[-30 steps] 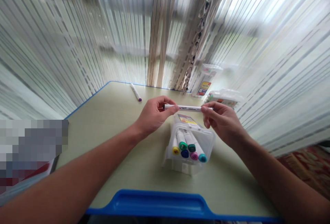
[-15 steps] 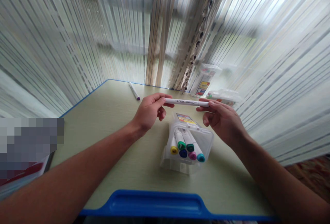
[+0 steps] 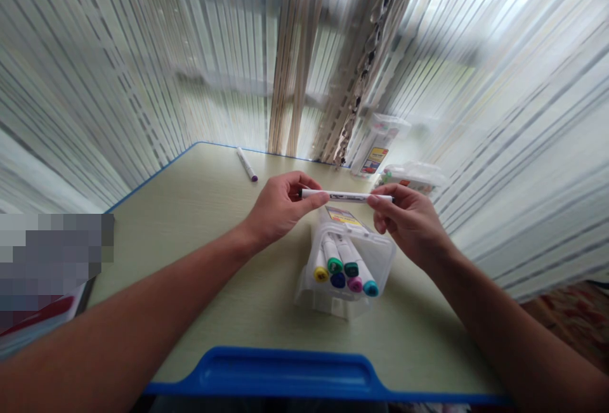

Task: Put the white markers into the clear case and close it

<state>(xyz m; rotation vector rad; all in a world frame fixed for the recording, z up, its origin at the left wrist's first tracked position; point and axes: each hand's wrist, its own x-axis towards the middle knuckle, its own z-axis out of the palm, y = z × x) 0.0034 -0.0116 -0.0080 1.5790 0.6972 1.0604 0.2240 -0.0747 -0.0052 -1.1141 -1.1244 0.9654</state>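
At the centre of the frame, our left hand [image 3: 280, 211] and right hand [image 3: 410, 228] each pinch one end of a white marker [image 3: 347, 196] with closed fingertips, so it lies level. It is just above the clear box [image 3: 383, 259] of markers.

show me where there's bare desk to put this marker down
Bare desk left of the marker box, between the loose marker and the blue rim; a strip right of the box. Crowded: far right corner, two more boxes.
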